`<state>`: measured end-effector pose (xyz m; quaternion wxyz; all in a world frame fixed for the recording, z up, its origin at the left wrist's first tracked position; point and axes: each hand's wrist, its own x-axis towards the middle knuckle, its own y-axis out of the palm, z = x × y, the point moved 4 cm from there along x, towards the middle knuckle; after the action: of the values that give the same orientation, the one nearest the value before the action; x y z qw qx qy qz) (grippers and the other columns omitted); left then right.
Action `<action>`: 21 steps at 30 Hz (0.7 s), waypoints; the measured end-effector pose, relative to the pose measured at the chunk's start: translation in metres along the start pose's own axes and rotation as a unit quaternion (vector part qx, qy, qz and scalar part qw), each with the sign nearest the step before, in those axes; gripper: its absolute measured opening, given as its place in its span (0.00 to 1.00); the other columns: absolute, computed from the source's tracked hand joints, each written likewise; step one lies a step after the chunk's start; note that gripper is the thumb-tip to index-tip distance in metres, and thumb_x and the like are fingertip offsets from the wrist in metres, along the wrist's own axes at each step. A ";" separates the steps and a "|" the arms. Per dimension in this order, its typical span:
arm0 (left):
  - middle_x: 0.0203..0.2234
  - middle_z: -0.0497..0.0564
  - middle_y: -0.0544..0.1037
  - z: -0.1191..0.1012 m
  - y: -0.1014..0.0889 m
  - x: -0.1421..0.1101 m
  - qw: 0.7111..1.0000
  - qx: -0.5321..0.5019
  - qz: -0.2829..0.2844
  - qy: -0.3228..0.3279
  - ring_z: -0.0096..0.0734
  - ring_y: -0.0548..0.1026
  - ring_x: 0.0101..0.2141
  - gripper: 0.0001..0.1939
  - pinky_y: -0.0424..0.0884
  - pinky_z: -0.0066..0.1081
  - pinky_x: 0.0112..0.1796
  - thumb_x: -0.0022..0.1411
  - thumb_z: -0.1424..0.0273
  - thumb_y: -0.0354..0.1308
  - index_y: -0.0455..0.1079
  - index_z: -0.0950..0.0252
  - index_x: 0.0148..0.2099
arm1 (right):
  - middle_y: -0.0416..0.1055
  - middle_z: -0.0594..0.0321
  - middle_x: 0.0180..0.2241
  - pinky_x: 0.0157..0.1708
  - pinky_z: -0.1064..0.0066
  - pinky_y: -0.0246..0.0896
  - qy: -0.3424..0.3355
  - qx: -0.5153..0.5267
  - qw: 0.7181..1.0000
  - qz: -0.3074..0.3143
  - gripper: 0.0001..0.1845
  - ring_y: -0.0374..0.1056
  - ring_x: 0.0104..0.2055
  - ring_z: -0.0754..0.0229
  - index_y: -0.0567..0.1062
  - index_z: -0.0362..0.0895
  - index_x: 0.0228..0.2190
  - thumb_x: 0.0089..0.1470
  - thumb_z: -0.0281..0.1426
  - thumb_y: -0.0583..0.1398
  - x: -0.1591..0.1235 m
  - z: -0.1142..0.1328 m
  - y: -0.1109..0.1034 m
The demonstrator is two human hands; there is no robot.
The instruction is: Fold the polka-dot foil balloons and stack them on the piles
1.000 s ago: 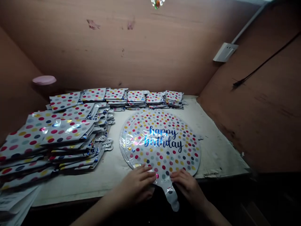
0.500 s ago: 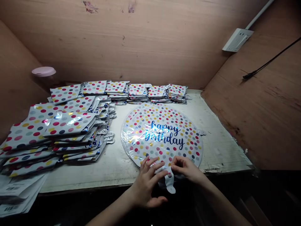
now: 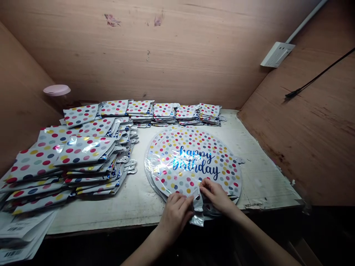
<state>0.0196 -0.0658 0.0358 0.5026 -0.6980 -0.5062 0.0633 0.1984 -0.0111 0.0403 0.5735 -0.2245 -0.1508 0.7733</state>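
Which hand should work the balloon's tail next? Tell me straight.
Right, probably: the right hand has its fingertips on the foil tail, close to where it meets the balloon. The left hand sits lower, against the tail's side, and seems only to steady it.

Bare left hand curled low, bare right hand just beside it, fingers pinched together, both forearms reaching in from below.

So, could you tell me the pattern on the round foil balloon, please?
The balloon shows coloured dots on white, best in the head view.
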 end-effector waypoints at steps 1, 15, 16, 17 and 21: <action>0.38 0.54 0.76 0.001 0.001 -0.002 1.000 0.011 0.000 -0.005 0.42 0.70 0.42 0.21 0.63 0.44 0.47 0.63 0.73 0.54 0.62 0.66 0.58 | 0.67 0.66 0.26 0.30 0.71 0.56 -0.007 -0.017 1.000 -0.014 0.10 0.62 0.29 0.61 0.65 0.46 0.26 0.57 0.37 0.53 0.002 0.001 -0.001; 0.40 0.58 0.71 0.000 -0.028 -0.005 0.996 -0.064 0.054 0.001 0.37 0.71 0.37 0.23 0.73 0.33 0.35 0.53 0.73 0.53 0.63 0.66 0.52 | 0.72 0.59 0.30 0.42 0.63 0.54 0.060 -0.273 0.940 -0.196 0.07 0.66 0.39 0.53 0.67 0.45 0.26 0.56 0.31 0.55 0.200 0.000 -0.068; 0.44 0.59 0.71 0.008 -0.036 0.007 0.997 -0.052 0.047 -0.016 0.39 0.71 0.42 0.25 0.73 0.35 0.39 0.55 0.71 0.52 0.61 0.66 0.56 | 0.73 0.59 0.31 0.43 0.61 0.53 0.064 -0.281 0.936 -0.200 0.07 0.65 0.41 0.52 0.68 0.45 0.26 0.56 0.30 0.56 0.207 0.000 -0.068; 0.49 0.60 0.69 0.020 -0.041 0.023 0.998 -0.021 0.045 -0.033 0.42 0.70 0.47 0.25 0.71 0.39 0.45 0.58 0.69 0.51 0.59 0.65 0.58 | 0.73 0.57 0.34 0.44 0.60 0.52 0.066 -0.288 0.932 -0.208 0.06 0.64 0.42 0.51 0.69 0.44 0.28 0.56 0.30 0.55 0.211 0.001 -0.067; 0.63 0.57 0.56 0.085 -0.036 0.086 0.978 0.127 0.140 -0.089 0.61 0.48 0.62 0.29 0.44 0.62 0.58 0.62 0.55 0.51 0.57 0.58 0.63 | 0.66 0.47 0.50 0.50 0.53 0.49 0.026 -0.316 0.913 -0.257 0.15 0.57 0.53 0.45 0.69 0.42 0.46 0.58 0.32 0.52 0.187 0.019 -0.069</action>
<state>-0.0135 0.0536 0.0583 0.5262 -0.6839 -0.4344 0.2584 0.1997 0.1882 0.0573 0.6553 -0.3675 -0.4252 0.5048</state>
